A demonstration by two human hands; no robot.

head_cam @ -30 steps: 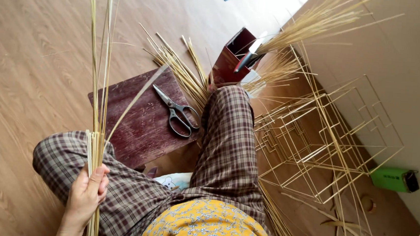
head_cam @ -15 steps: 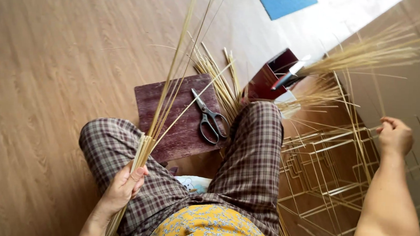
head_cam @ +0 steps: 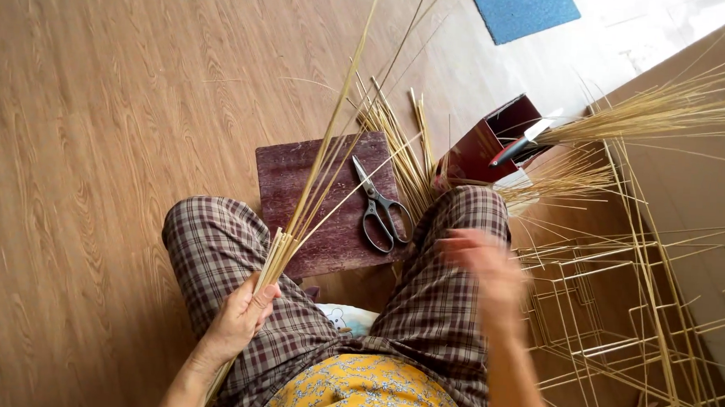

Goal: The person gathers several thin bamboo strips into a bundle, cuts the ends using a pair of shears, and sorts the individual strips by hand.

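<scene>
My left hand (head_cam: 240, 318) grips the lower end of a bundle of long pale straw stalks (head_cam: 318, 166), which fan upward over a dark wooden board (head_cam: 308, 195). Grey scissors (head_cam: 377, 206) lie on that board. My right hand (head_cam: 485, 276) is blurred in motion above my right knee, fingers apart and empty. I sit on the floor in checked trousers, knees spread around the board.
A frame of thin straw rods (head_cam: 635, 316) spreads at the right. A dark red box (head_cam: 490, 140) with a red-handled tool stands beyond the board, next to more loose straw (head_cam: 675, 106). A blue mat (head_cam: 521, 9) lies far off on the wooden floor.
My right hand came in from the far right at the straw frame to above my right knee. The straw bundle in my left hand tilted further right.
</scene>
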